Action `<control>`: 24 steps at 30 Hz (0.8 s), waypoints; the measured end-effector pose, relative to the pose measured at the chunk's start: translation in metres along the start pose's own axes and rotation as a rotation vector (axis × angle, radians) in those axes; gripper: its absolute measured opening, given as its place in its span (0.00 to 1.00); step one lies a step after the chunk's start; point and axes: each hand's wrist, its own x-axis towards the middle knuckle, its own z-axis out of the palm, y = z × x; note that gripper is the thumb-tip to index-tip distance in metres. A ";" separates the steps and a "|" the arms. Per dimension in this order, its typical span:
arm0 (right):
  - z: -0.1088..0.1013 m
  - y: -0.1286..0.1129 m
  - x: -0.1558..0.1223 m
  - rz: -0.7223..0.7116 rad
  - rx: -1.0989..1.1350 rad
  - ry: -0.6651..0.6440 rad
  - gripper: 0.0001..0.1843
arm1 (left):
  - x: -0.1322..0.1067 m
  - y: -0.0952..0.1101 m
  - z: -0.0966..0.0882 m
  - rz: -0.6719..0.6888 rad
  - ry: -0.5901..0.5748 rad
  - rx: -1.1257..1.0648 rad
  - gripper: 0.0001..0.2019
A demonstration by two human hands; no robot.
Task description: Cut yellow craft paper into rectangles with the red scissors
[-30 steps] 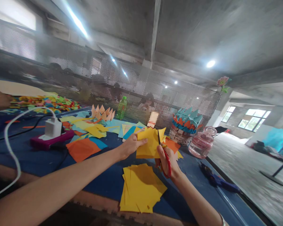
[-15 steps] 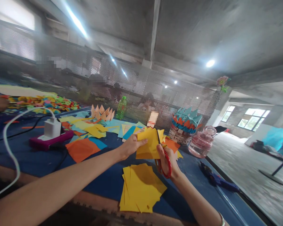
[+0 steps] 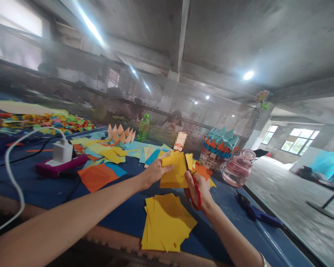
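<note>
My left hand (image 3: 155,172) pinches the left edge of a yellow sheet of paper (image 3: 173,174), thumb on top. My right hand (image 3: 199,188) is closed round red-handled scissors (image 3: 197,196), whose dark blades lie at the sheet's right side. Whether the blades are fully closed I cannot tell. Below the held sheet, a loose stack of yellow paper (image 3: 167,226) lies near the table's front edge. Behind my hands are more paper pieces, among them an orange sheet (image 3: 202,170) partly hidden by my right hand.
A purple power strip (image 3: 46,168) with a white charger (image 3: 61,151) stands left, near orange paper (image 3: 97,176). Farther back are a peach folded-paper crown (image 3: 121,135) and a green bottle (image 3: 143,128). On the right are a decorated basket (image 3: 215,157), pink bottle (image 3: 237,170) and blue glue gun (image 3: 256,212).
Almost nothing differs. The scissors' red handles sit closer together, and my right hand has shifted very slightly. The left hand keeps its hold on the yellow sheet.
</note>
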 end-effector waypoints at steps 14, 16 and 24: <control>0.002 0.011 0.004 -0.059 0.062 0.075 0.32 | 0.000 -0.004 0.000 -0.016 -0.016 0.003 0.23; 0.002 0.014 0.005 -0.099 0.106 0.032 0.33 | 0.001 -0.003 -0.001 -0.017 -0.009 0.006 0.22; -0.007 0.016 0.009 -0.012 0.081 -0.241 0.27 | 0.004 0.005 -0.014 -0.135 0.102 0.314 0.08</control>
